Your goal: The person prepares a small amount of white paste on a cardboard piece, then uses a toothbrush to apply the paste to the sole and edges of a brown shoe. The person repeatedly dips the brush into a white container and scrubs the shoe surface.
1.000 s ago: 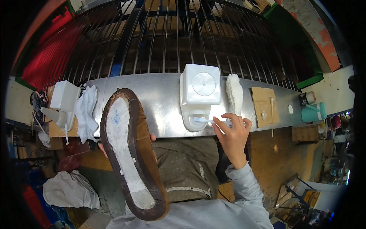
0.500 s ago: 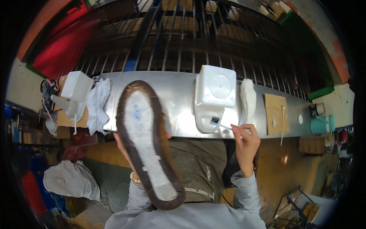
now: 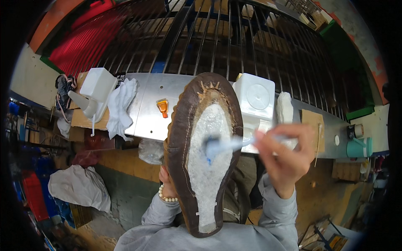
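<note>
My left hand [image 3: 166, 183] grips a brown leather shoe [image 3: 205, 184] from its left side. The shoe's underside is turned up, with a pale grey-white middle bordered by folded leather; most of the holding fingers are hidden behind it. In my right hand [image 3: 289, 157], blurred by motion, a small brush with a pale handle [image 3: 232, 145] is pinched. Its dark bristles are at the pale middle of the underside, near a blue mark. Behind the shoe's right edge stands a white plastic pot [image 3: 256, 98] with a square tank, partly covered by the shoe and hand.
Along the metal bench [image 3: 146, 90] lie an orange object [image 3: 162, 108], white cloth or gloves [image 3: 121, 111], and a folded white cloth [image 3: 284, 109]. A second white pot [image 3: 98, 88] stands left. Cardboard [image 3: 312, 125] and a teal cup [image 3: 359, 147] are right. A barred rack [image 3: 209, 42] runs behind.
The shoe has moved right and closer to the camera. My right hand has lifted the brush from the white pot's opening over to the shoe's underside. The orange object has come into sight.
</note>
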A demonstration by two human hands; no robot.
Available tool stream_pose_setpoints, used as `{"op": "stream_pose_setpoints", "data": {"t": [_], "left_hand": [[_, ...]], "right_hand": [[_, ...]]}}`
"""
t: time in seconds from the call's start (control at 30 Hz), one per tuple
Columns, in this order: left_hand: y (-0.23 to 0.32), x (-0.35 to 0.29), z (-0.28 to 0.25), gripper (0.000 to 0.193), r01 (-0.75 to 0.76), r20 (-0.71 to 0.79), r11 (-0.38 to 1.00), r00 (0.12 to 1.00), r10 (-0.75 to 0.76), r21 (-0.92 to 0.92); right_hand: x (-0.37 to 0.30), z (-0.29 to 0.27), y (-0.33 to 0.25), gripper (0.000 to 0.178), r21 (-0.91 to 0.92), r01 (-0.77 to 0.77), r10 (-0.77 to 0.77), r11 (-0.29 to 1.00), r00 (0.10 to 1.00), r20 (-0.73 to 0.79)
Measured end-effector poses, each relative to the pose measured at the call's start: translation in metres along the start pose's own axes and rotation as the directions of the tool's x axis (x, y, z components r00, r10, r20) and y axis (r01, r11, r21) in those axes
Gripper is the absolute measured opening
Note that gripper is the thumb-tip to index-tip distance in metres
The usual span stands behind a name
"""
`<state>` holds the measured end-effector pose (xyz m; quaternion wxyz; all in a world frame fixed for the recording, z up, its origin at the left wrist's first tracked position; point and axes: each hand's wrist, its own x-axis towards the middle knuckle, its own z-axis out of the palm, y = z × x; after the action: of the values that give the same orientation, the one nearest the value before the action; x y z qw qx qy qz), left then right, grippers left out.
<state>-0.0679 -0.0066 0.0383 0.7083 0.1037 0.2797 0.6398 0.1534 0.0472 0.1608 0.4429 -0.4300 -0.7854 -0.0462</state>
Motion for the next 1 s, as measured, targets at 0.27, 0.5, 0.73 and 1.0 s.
{"op": "stream_pose_setpoints", "data": {"t": [0.27, 0.5, 0.73, 1.0], "left_hand": [[0.007, -0.003, 0.011, 0.083, -0.063, -0.061, 0.996, 0.996, 0.067, 0.063], [0.016, 0.013, 0.013, 0.080, -0.114, -0.012, 0.991, 0.993, 0.115, 0.064], [0.014, 0.029, -0.025, 0.086, 0.141, 0.304, 0.928, 0.952, -0.032, -0.344], [0.083, 0.101, -0.100, 0.121, 0.824, 0.839, 0.467, -0.017, -0.544, 0.320]], "right_hand": [[-0.010, 0.010, 0.011, 0.024, -0.073, -0.125, 0.115, 0.989, 0.986, -0.121], [-0.055, 0.007, -0.018, 0.019, 0.146, -0.022, 0.012, 0.989, 0.998, 0.069], [-0.083, -0.027, 0.019, 0.012, -0.013, -0.245, 0.243, 0.970, 0.954, 0.175], [-0.103, 0.013, 0.063, 0.025, -0.494, -0.135, 0.241, 0.859, 0.958, 0.157]]}}
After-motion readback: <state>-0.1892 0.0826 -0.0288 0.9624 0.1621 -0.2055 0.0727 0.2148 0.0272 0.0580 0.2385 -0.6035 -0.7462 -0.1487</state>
